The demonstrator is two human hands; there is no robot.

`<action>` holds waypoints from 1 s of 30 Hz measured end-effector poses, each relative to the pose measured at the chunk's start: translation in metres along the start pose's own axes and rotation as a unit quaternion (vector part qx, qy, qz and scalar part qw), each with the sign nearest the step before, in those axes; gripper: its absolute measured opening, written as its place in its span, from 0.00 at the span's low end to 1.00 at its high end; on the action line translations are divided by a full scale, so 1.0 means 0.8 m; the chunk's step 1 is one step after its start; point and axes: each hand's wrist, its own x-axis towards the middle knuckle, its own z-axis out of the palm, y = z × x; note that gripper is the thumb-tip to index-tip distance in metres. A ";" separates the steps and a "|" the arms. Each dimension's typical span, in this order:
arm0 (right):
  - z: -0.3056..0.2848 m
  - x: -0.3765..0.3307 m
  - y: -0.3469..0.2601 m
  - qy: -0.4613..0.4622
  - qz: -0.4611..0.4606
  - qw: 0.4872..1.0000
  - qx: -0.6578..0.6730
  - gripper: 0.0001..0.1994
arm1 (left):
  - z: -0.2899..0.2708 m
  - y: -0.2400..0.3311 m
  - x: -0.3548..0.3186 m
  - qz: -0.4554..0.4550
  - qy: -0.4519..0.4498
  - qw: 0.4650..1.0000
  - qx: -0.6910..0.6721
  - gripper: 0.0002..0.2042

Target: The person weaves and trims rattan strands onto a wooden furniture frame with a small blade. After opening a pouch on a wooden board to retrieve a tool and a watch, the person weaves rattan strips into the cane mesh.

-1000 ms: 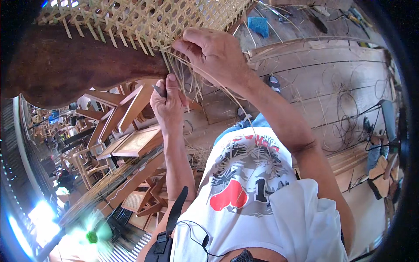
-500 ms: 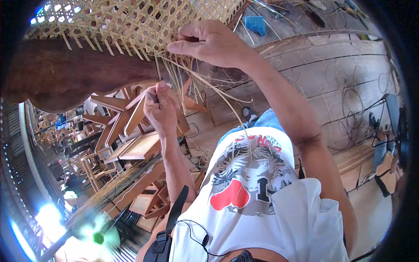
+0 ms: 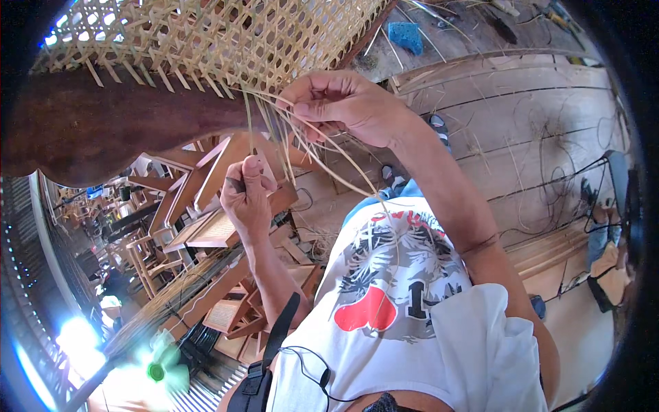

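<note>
A workshop is seen: stacked wooden chair frames (image 3: 206, 206) below the left hand (image 3: 247, 196), a plank floor (image 3: 549, 117) right of the right hand (image 3: 343, 106). Pale cane strands (image 3: 288, 137), trailing from a woven cane panel (image 3: 206, 34), are pinched in both closed hands. A small dark tool in the left hand is hard to identify.

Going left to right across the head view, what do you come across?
Green fan → stacked wooden chair frames → left hand → right hand pinching cane strands → blue sponge → plank floor.
</note>
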 end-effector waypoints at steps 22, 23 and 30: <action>0.044 0.012 -0.006 0.202 -0.373 0.737 -0.526 0.15 | 0.024 0.082 -0.064 0.009 -0.180 0.978 -0.110 0.14; 0.049 0.015 -0.002 0.212 -0.374 0.733 -0.527 0.14 | 0.028 0.089 -0.066 0.042 -0.182 0.974 -0.129 0.13; 0.066 0.014 0.010 0.251 -0.309 0.744 -0.536 0.12 | 0.050 0.110 -0.057 0.053 -0.197 0.978 -0.045 0.08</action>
